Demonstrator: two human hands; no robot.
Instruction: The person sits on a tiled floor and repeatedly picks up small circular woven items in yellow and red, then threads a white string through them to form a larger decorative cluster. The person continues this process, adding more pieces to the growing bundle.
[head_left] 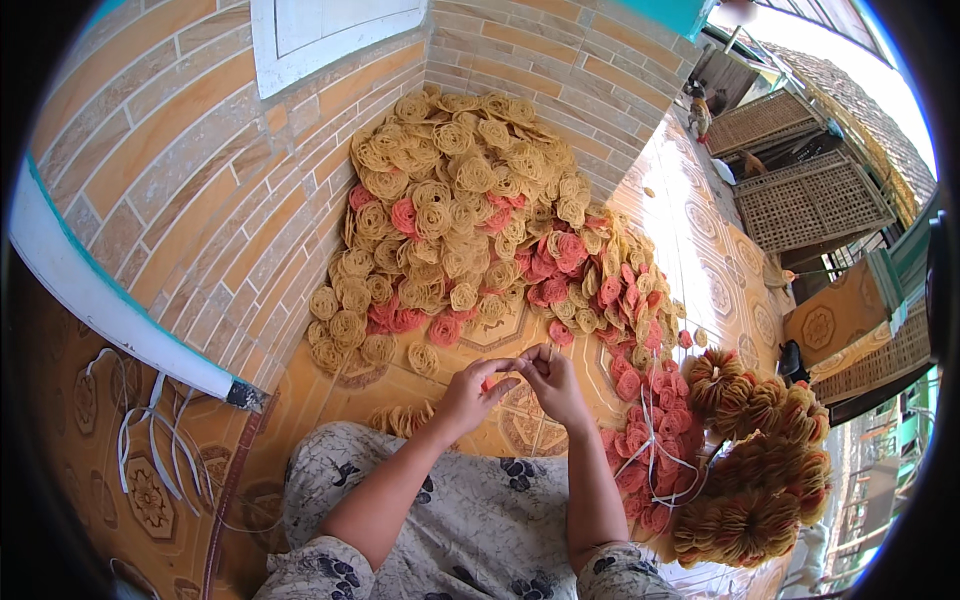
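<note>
My left hand and my right hand meet in front of my lap, fingertips pinched together. Something small and red shows by the left fingers, but I cannot make out what either hand holds. Just beyond them spreads a large pile of tan coiled fibre rosettes, with coral-red rosettes mixed in. A few tan rosettes stand in a row by my left forearm. Right of my right hand lies a heap of coral-red rosettes with white strips across it.
Thick strung bundles of tan rosettes lie at the right. A brick-patterned wall borders the pile at left and back. White strips hang over the tiled floor at left. Woven panels and a chicken are at far right.
</note>
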